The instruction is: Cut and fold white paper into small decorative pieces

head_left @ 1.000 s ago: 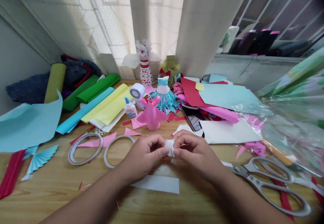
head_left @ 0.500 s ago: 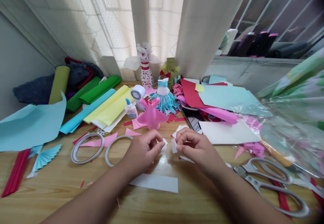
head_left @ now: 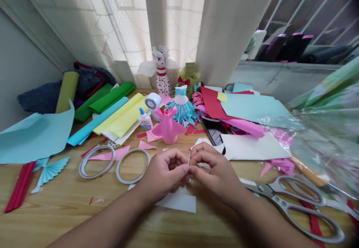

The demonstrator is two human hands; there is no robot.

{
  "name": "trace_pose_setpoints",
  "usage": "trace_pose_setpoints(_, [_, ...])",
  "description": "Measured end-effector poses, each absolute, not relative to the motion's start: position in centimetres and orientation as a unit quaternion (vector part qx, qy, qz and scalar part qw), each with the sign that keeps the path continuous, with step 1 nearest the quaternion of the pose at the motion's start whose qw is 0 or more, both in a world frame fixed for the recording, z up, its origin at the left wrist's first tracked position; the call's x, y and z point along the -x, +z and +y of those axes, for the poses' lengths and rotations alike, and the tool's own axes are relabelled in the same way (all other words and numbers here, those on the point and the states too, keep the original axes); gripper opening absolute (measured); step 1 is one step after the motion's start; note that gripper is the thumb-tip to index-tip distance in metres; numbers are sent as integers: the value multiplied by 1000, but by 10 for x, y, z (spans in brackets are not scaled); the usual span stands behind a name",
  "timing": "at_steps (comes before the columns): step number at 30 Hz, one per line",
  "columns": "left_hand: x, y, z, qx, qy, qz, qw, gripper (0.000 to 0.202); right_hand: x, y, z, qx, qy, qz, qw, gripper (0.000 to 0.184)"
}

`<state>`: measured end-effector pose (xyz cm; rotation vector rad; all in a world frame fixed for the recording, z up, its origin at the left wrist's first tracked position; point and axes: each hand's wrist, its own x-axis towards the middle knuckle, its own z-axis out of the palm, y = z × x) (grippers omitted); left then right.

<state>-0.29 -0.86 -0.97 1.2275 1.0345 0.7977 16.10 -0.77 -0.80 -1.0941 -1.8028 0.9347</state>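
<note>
Our left hand (head_left: pixel 168 172) and right hand (head_left: pixel 211 171) pinch, fingertips closed, a mostly hidden white scrap (head_left: pixel 189 160), which we could tear by tugging unevenly.

Tape rolls (head_left: pixel 82 168) lie left — scissors (head_left: pixel 268 192) right, paper strip (head_left: pixel 179 203) between.

Smooth wooden tabletop (head_left: pixel 67 195), metal scissors (head_left: pixel 267 191), matt paper strip (head_left: pixel 179 202)
</note>
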Motion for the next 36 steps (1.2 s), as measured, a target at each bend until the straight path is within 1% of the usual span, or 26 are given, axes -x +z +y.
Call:
trace_pose_setpoints(6, [3, -6, -9, -541, 339, 476, 604, 15, -159, -8, -9, 434, 353, -726, 399, 13])
trace_pose_setpoints(11, [3, -3, -10, -568, 350, 475, 574, 11, -158, -9, -9, 441, 363, -719, 396, 12])
trace_pose_setpoints(21, [5, -9, -8, -570, 335, 484, 573, 11, -160, -7, -8, 435, 389, -703, 407, 8])
trace_pose_setpoints(24, [4, -8, -8, -587, 326, 495, 551, 11, -160, -9, -8, 440, 374, -705, 411, 6])
trace_pose_setpoints(29, [4, -6, -8, -635, 319, 498, 497, 13, -158, -11, -9, 444, 340, -716, 418, 11])
trace_pose_setpoints(36, [3, -9, -9, -604, 317, 501, 533, 10, -159, -16, -2, 440, 431, -669, 417, 11])
